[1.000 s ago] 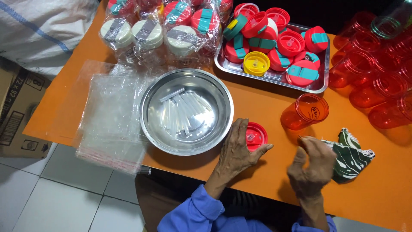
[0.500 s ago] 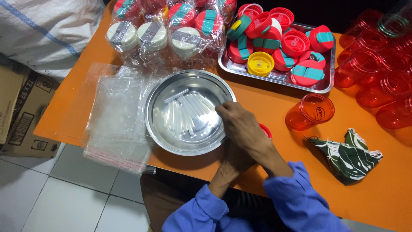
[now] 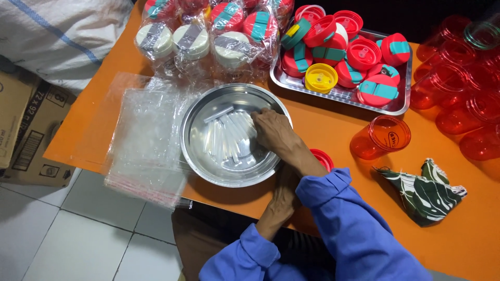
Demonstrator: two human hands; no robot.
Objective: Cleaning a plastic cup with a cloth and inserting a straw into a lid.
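My right hand [image 3: 273,132] reaches across into a round steel bowl [image 3: 198,161], its fingertips down on a heap of short clear plastic tubes [image 3: 224,138]. Whether it grips one is hidden by the fingers. My left hand [image 3: 284,200] lies on the orange table [image 3: 338,171] under my right forearm, in a blue sleeve. Its fingers are covered. A red lid [image 3: 324,157] shows partly, right beside that forearm and just past the bowl's right rim.
A pile of clear zip bags [image 3: 146,140] lies left of the bowl. Bagged lidded jars [image 3: 208,36] stand behind it. A steel tray [image 3: 338,96] holds several red lids. A red cup [image 3: 380,138], a patterned cloth [image 3: 424,190] and more red cups [image 3: 463,104] are at right.
My right hand left the patterned cloth, crossed over my left arm and went into the bowl onto the tubes. My left hand stayed by the red lid.
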